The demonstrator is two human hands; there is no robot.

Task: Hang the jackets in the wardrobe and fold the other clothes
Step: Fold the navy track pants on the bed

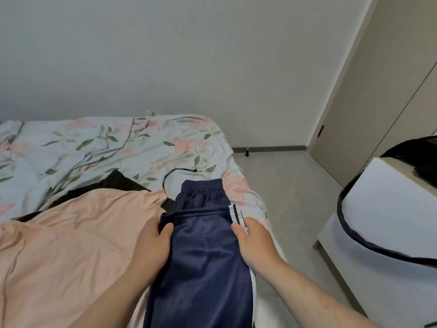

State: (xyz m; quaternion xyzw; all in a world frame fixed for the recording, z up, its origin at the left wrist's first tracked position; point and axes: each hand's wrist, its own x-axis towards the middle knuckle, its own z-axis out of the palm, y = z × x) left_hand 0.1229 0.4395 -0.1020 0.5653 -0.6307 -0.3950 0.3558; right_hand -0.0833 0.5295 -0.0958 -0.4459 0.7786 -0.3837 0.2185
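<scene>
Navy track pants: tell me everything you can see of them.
The navy track pants look shiny, with a gathered elastic waistband at the far end and white stripes down the right side. They lie lengthwise on the floral bed, a fold across them. The left hand and right hand each pinch an edge.

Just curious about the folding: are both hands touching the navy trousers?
Touching. Head view: left hand and right hand pinch the navy trousers at their sides.

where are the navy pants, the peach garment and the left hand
navy pants (203, 256): head view, on the shiny fabric below the waistband
peach garment (71, 245): head view, on the middle of the spread cloth
left hand (151, 247): head view, on the back of the hand
</scene>
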